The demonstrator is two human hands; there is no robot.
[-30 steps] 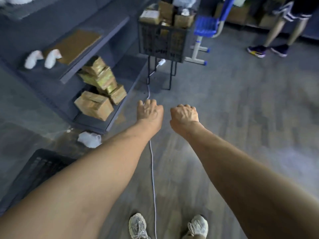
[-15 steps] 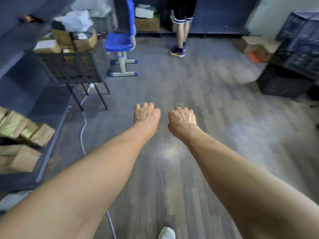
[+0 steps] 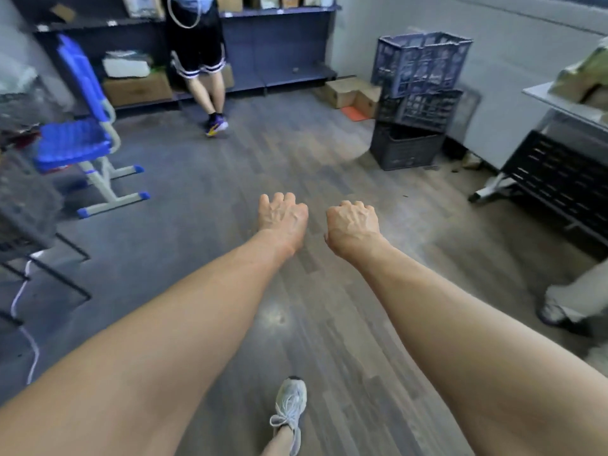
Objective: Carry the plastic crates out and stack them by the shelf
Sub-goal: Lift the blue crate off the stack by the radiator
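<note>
Three plastic crates are stacked against the far right wall: a blue-grey crate on top, a dark crate under it and a black crate on the floor. Another black crate leans under the table at the right. My left hand and my right hand reach forward side by side over the wooden floor, far from the crates. Neither holds anything. The left hand's fingers hang loosely bent; the right hand's fingers are curled under in a fist.
A person stands at the dark back shelf. At the left are a blue chair, a dark wire basket on legs and a white cable. Cardboard boxes lie by the crates. Another person's leg is at the right.
The view has swung right, from the left shelf with its boxes to the room's far right corner and the crate stack. Both hands stay stretched out together, holding nothing.
</note>
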